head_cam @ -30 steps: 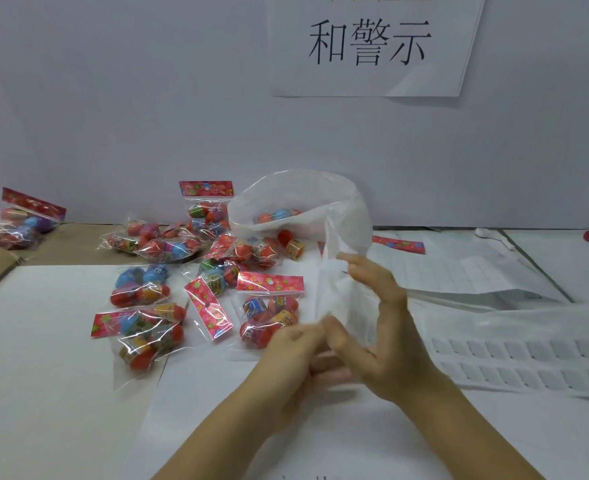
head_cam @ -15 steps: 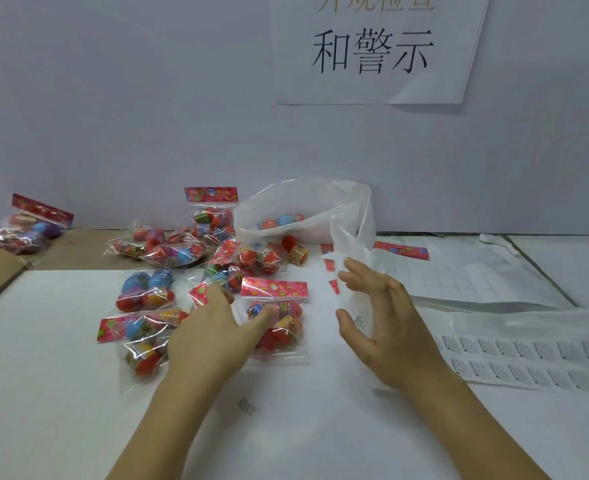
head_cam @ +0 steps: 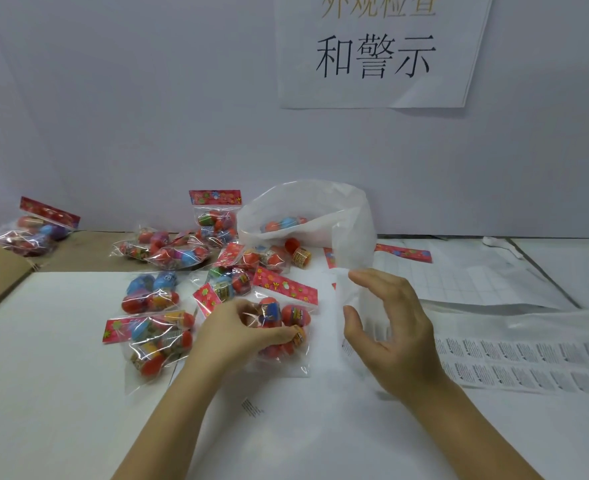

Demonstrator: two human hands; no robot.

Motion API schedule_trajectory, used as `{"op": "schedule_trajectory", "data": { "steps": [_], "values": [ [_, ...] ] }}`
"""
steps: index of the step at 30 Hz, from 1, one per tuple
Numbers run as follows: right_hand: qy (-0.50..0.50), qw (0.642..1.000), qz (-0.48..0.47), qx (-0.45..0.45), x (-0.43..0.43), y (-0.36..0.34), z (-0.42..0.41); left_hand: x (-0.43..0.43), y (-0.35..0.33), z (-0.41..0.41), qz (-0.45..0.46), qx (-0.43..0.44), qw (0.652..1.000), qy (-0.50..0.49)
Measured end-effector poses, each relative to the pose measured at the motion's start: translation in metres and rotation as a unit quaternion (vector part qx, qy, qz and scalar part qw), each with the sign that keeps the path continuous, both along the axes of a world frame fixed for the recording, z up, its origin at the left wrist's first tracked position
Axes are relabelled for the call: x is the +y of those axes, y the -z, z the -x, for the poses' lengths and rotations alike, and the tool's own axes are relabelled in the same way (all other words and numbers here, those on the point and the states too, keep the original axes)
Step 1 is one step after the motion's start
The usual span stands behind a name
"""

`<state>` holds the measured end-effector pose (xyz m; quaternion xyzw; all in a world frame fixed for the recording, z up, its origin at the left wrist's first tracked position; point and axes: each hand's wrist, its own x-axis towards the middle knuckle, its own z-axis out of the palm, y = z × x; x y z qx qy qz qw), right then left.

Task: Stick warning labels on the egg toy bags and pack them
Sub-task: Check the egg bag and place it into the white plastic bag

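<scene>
Left hand: the left hand (head_cam: 237,336) is curled down over an egg toy bag (head_cam: 286,317), fingers clamped on the eggs through the clear plastic.
Right hand: the right hand (head_cam: 400,337) is cupped, thumb and fingers apart, with nothing pinched between them.
Task thing: the gripped bag lies flat about mid-table, red header card pointing to the back edge; the other egg toy bags (head_cam: 154,292) are scattered just left and behind it.
Packing bag: the large white bag (head_cam: 320,202) stands open near the back edge, a few eggs showing inside.
Labels: the label sheets (head_cam: 528,358) run along the right side of the table (head_cam: 44,375); one loose label (head_cam: 251,407) sits near the front.
Risk: I'd guess the slick plastic could slide under the grip and spill the bag among its neighbours, or a label could go on creased.
Risk two: a thin film flap (head_cam: 353,258) rises in front of the right hand and could snag on it.
Hard to see: the flap blurs the right palm, so whether it touches the film I cannot tell; label print is unreadable; whether this bag already carries a label is not visible.
</scene>
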<state>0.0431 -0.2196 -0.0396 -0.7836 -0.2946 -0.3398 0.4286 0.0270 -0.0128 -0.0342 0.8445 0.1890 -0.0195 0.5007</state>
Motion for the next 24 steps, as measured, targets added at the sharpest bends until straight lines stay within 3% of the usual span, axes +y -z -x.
{"op": "schedule_trajectory", "data": {
  "steps": [4,8,11,15,19,24],
  "values": [
    [-0.065,0.991,-0.078,0.085,0.005,0.0,0.005,-0.001,-0.012,0.003,0.162,-0.097,0.982,-0.019],
    [-0.149,0.959,-0.155,0.187,0.013,-0.002,0.011,-0.008,-0.032,0.011,0.355,-0.165,0.92,-0.034],
    [-0.193,0.923,-0.187,0.274,0.02,-0.004,0.015,-0.019,-0.036,0.017,0.431,-0.191,0.882,-0.004],
    [-0.22,0.875,-0.278,0.33,0.025,-0.006,0.018,-0.035,-0.036,0.023,0.454,-0.188,0.87,0.039],
    [-0.203,0.867,-0.301,0.342,0.022,-0.007,0.013,-0.038,-0.035,0.023,0.456,-0.184,0.871,0.001],
    [-0.197,0.872,-0.272,0.356,0.022,-0.009,0.012,-0.039,-0.033,0.022,0.376,-0.23,0.897,-0.047]
  ]
}}
